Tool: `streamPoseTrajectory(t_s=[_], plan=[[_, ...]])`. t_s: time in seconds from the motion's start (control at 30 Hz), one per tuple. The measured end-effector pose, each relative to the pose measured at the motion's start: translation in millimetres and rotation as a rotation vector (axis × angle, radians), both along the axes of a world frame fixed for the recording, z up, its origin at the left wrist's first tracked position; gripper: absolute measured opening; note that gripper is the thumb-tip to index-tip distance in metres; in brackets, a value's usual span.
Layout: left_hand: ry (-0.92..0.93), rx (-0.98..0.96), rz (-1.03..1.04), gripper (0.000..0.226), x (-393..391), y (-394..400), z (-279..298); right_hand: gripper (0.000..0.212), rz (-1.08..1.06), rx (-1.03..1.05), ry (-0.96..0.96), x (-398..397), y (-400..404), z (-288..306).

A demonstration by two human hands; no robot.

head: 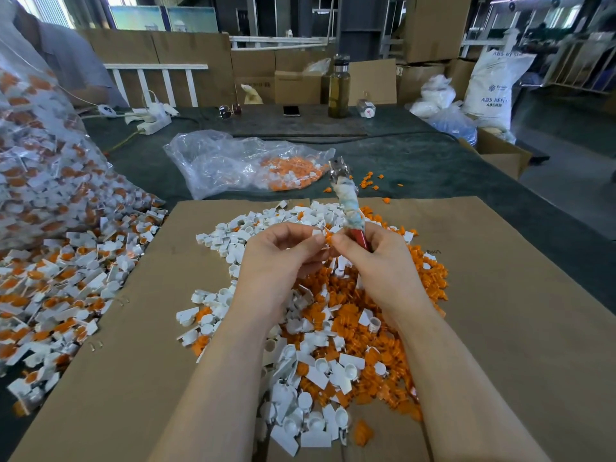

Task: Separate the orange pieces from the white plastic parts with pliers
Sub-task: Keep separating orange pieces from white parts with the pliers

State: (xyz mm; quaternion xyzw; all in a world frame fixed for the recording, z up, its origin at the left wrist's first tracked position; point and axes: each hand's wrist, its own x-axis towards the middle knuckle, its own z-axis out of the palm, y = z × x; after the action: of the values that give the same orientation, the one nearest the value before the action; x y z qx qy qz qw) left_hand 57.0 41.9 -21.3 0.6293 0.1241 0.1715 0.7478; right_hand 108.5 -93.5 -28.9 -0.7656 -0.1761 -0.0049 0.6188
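Note:
My left hand (pixel 280 251) pinches a small white plastic part with an orange piece (pixel 328 236) in it. My right hand (pixel 376 258) pinches the same piece from the other side and also holds the pliers (pixel 346 201). Their red, tape-wrapped handles run up from the palm and the metal jaws point away from me. Both hands hover above a mixed heap of white parts and orange pieces (pixel 333 328) on a brown cardboard sheet (pixel 500 295).
A big clear bag of unseparated parts (pixel 43 181) spills onto the table at left. Another clear bag (pixel 246 161) beyond the cardboard holds orange pieces. A bottle (pixel 339 86), a phone (pixel 291 110), sunglasses and a power strip lie farther back. A person sits at far left.

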Motion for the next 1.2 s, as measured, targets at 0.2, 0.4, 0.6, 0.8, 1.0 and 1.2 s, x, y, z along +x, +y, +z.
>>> streamPoseTrajectory(t_s=[0.2, 0.4, 0.6, 0.8, 1.0, 1.2], plan=[[0.003, 0.044, 0.003, 0.009, 0.2, 1.1, -1.9, 0.003, 0.048, 0.045, 0.033, 1.5, 0.2, -1.5], [0.018, 0.049, -0.013, 0.007, 0.0, 2.3, -1.4, 0.017, 0.091, 0.056, 0.007, 1.5, -0.9, -1.4], [0.02, 0.019, -0.003, 0.011, -0.8, -0.5, 0.9, 0.019, 0.08, 0.079, -0.102, 0.6, 1.7, -1.7], [0.012, -0.031, 0.002, 0.011, -1.9, -3.9, 2.5, 0.015, 0.084, 0.083, -0.12, 1.6, 2.7, -3.6], [0.022, -0.051, 0.017, 0.013, -2.0, -4.9, 2.6, 0.011, 0.035, 0.088, -0.161, 1.7, 3.5, -5.0], [0.075, -0.126, 0.013, 0.004, 0.3, -9.2, 3.7, 0.009, -0.043, 0.139, -0.226, 1.9, 4.7, -5.2]])
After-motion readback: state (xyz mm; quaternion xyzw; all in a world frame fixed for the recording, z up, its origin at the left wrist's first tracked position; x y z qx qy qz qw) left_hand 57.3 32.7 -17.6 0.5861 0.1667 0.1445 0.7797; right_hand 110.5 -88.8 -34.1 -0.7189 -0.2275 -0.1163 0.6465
